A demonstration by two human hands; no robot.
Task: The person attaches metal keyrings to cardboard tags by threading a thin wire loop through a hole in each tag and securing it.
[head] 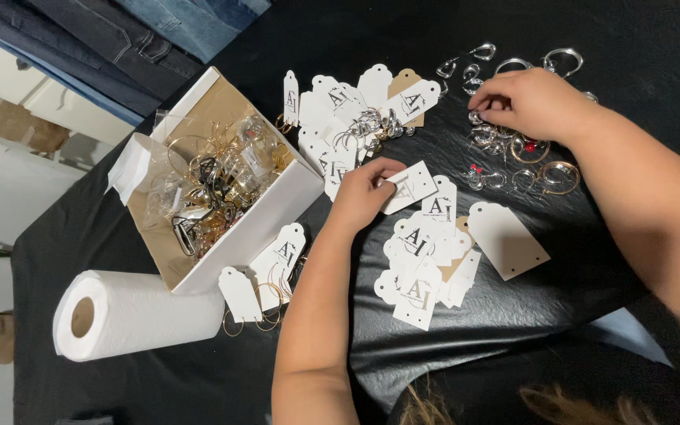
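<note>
We cannot make out what lies under our right hand (530,102): its curled fingers cover part of a scatter of silver and gold earrings (525,149), and it seems to be picking among them, though whether its grip closes on one is hidden. Our right forearm runs out of view at the edge.

Around the hands, the black counter (607,267) carries loose white tags (423,264) below the left hand, and a further heap of tags with silver hoops (360,110) above it. A white box (277,208) full of tangled jewellery sits to the left, with a paper towel roll (131,313) near it. Folded jeans (120,31) lie at the far edge.

Our left hand (364,193) pinches a white card tag (407,186) between thumb and fingertips, held just above the counter, between the box and the earrings.
</note>
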